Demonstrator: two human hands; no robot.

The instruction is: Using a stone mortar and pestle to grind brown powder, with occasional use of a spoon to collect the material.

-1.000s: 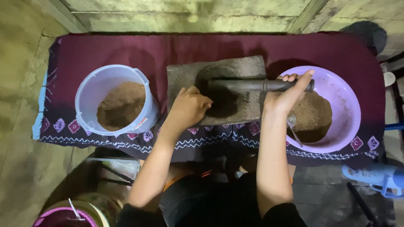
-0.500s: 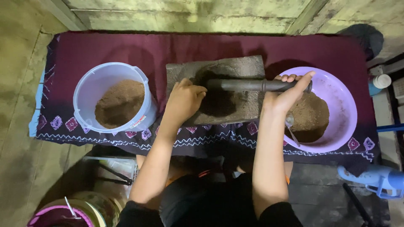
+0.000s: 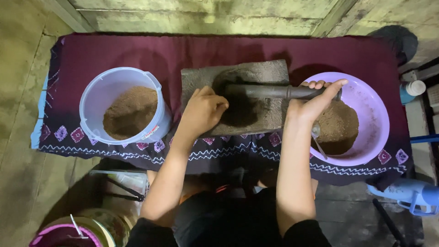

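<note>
A grey stone grinding slab (image 3: 267,75) lies in the middle of a dark red cloth (image 3: 137,50). A dark stone roller (image 3: 270,91) lies across it. My right hand (image 3: 315,103) grips the roller's right end, over the rim of a purple bowl (image 3: 375,119) that holds brown powder (image 3: 340,126). My left hand (image 3: 203,112) rests curled on the slab's left part, next to the roller's left end. A spoon (image 3: 318,139) leans in the bowl, partly hidden by my right wrist.
A pale blue bucket (image 3: 91,98) with brown powder (image 3: 130,112) stands left of the slab. A blue bottle (image 3: 411,89) sits at far right, a blue object (image 3: 411,194) at lower right, a pink-rimmed container (image 3: 77,228) at lower left. A wall runs along the top.
My left hand has shifted slightly up along the slab toward the roller's left end. My right hand keeps its grip on the roller.
</note>
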